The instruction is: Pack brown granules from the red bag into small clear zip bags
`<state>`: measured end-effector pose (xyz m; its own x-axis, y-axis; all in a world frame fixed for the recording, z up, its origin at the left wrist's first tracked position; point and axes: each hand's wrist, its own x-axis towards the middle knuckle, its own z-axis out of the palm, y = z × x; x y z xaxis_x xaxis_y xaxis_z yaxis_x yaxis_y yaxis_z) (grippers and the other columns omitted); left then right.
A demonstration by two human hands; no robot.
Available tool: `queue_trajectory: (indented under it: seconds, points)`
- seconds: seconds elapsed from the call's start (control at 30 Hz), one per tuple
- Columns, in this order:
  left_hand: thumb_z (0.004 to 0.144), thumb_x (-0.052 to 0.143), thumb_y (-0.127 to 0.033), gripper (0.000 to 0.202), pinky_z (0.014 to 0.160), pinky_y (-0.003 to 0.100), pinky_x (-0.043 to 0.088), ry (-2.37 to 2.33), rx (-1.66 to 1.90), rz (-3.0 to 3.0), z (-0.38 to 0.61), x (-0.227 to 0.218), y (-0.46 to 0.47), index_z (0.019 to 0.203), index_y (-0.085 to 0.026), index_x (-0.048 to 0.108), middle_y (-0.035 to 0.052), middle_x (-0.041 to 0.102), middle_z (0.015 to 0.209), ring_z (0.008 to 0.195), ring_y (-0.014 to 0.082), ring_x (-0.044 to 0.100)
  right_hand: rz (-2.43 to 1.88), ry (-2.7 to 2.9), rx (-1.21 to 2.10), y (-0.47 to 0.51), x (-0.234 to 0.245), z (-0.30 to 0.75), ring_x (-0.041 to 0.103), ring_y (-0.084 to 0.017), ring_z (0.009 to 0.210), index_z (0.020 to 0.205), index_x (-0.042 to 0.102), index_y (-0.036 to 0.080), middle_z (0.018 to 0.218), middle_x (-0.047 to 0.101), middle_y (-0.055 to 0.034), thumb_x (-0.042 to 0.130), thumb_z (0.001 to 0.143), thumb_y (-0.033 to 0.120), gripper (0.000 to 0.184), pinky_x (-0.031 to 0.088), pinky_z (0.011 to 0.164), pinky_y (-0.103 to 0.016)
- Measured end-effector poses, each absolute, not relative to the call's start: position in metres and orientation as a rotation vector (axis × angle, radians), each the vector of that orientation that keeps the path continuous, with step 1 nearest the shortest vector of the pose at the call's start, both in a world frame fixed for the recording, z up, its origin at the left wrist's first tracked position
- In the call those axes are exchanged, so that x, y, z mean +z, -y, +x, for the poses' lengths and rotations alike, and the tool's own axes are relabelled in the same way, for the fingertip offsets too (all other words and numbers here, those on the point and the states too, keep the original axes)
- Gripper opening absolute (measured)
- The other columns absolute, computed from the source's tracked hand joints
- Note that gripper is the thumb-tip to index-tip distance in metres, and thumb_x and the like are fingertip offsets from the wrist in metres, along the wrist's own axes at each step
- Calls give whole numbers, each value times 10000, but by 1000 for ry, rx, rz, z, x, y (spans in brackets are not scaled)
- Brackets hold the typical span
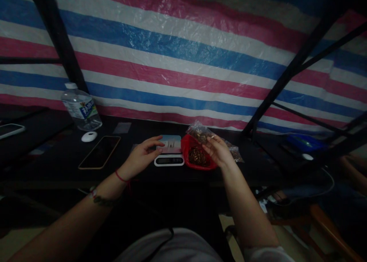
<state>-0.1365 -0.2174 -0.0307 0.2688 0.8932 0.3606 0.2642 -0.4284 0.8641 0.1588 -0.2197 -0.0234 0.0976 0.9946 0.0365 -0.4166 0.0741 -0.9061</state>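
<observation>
My right hand (217, 148) grips a clear plastic bag (198, 132) with small brown pieces inside, held above a red bag. That red bag (186, 147) stands open on the black table and holds many small brown pieces (198, 156), too small to name. To its left is a small white digital scale (169, 161) with a pale, glossy platform (169, 142). Beside the platform, my left hand (146, 151) has its fingers apart and holds nothing; its fingertips reach the platform's left edge, and whether they touch it I cannot tell.
Left on the black table are a phone (99, 152), a white rounded object (89, 136), a clear bottle (82, 108) and a flat clear bag (122, 127). Another filled clear bag (235, 153) lies right of the red bag. Black frame bars (275, 90) slant before striped sheeting (172, 63). A person's arm (354, 170) shows far right.
</observation>
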Motion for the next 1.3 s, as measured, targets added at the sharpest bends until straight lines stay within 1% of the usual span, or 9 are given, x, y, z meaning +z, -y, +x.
queue_trajectory:
  seconds: [0.17,0.27,0.37,0.53,0.7,0.9,1.03,1.2,1.3]
  points:
    - [789,582,-419,316,940,405,481,-972,971,2028,-133,-58,205,967,-177,680,113,636,1200,1094,238,597,-978,910,1136,213,-24,193,644,-119,775,890,617,228,892,670,25,801,623,299,332,550,702,-252]
    - [813,555,-360,256,882,365,502,-1065,892,2172,-130,-70,202,951,-184,680,82,682,1075,978,211,633,-1087,992,1046,209,-31,204,636,-137,808,893,612,214,930,658,4,774,635,328,325,545,719,-275]
    - [830,539,-299,217,841,341,504,-1161,785,2339,-124,-80,202,945,-196,691,65,692,987,902,199,639,-1197,1075,942,204,-38,211,624,-148,776,898,610,202,920,651,-12,741,644,360,327,544,693,-296]
    - [870,486,-240,251,908,358,471,-1191,667,2567,-111,-92,203,1007,-190,691,76,692,1030,964,214,623,-1424,1268,696,198,-44,221,595,-165,661,942,623,167,811,662,-34,641,689,382,333,492,587,-289]
    - [912,416,-233,302,907,358,460,-1257,617,2704,-94,-95,198,1060,-184,674,87,688,1059,989,226,617,-1535,1484,447,193,-49,228,587,-169,685,897,653,151,776,662,-32,560,720,341,276,467,634,-285]
    - [909,431,-268,285,846,370,462,-1369,588,2773,-80,-94,194,952,-177,698,112,694,961,917,250,625,-1576,1571,331,193,-48,226,586,-168,688,861,666,143,796,676,-50,529,739,324,258,454,649,-283]
    - [893,451,-252,260,861,372,452,-1350,610,2770,-77,-93,193,971,-192,692,115,695,966,941,258,621,-1595,1607,272,198,-41,223,603,-174,698,868,682,144,815,691,-60,529,753,312,255,453,657,-285]
    - [885,452,-260,249,803,352,469,-1381,559,2773,-76,-90,191,880,-192,692,114,692,904,874,249,634,-1617,1676,164,202,-35,220,616,-176,697,916,711,157,841,709,-74,524,788,283,260,462,685,-298]
    - [878,462,-253,237,787,330,475,-1421,532,2764,-75,-90,191,893,-189,690,105,695,892,864,234,637,-1612,1720,134,203,-33,217,635,-188,758,937,721,167,875,716,-80,524,805,259,254,472,732,-306]
